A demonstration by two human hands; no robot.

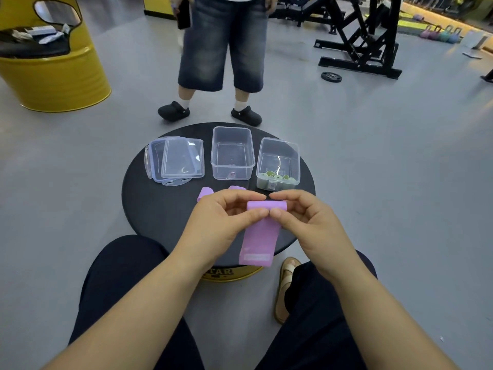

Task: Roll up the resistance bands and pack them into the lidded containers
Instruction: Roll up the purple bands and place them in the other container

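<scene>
The half-rolled pink band (262, 236) is hanging above the table's (149, 209) near edge, the left hand (221, 222) and right hand (306, 222) grips both pinching it. The right container (278, 145) is holding green rolls (277, 178); the middle container (232, 134) is holding something tiny, hard to make out. The left hand is partly hiding two pink rolls (205, 193).

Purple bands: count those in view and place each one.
3. One purple band, partly rolled, is pinched by the left hand and right hand. A second band and third band lie on the black table beyond the left hand; the hands may hide more.
</scene>
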